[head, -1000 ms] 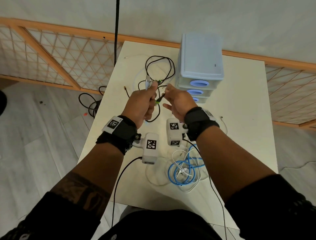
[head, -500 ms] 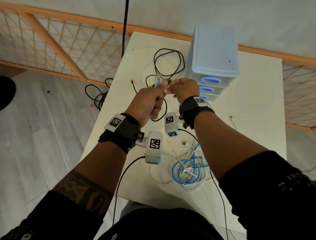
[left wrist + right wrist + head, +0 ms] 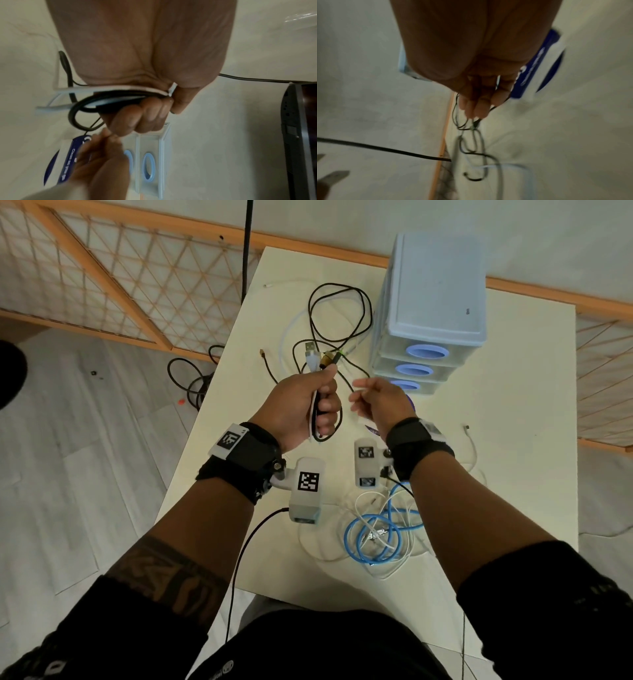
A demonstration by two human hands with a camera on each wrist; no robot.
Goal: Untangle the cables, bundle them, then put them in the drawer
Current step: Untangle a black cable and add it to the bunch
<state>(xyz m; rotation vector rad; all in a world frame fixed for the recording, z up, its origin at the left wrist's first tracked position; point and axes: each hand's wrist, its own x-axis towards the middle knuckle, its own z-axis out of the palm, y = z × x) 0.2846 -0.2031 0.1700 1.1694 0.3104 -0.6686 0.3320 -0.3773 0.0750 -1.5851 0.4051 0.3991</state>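
Observation:
My left hand [image 3: 322, 402] grips a bunch of black and white cables [image 3: 317, 422]; their plugs [image 3: 317, 356] stick up above the fist. The left wrist view shows the fingers [image 3: 145, 112] curled round the black loop [image 3: 80, 108] and the white strand. Just to its right, my right hand [image 3: 359, 398] pinches a thin black cable [image 3: 346, 380] that runs back to the bunch; that strand [image 3: 458, 121] threads through its fingers in the right wrist view. More black cable [image 3: 339, 309] loops on the table [image 3: 496, 474] beyond. The pale blue three-drawer unit [image 3: 435, 302] stands at the back right, drawers closed.
A blue cable coil [image 3: 373, 539] tangled with a thin white cable [image 3: 363, 501] lies near the table's front edge. A blue-and-white pack [image 3: 373, 430] lies under my right hand. Black cable [image 3: 191, 381] lies on the floor left of the table, beside a wooden lattice fence [image 3: 137, 285].
My right hand has left the plug ends held by the left hand and drawn back to the right, keeping a thin black strand. The left hand still holds the bunch.

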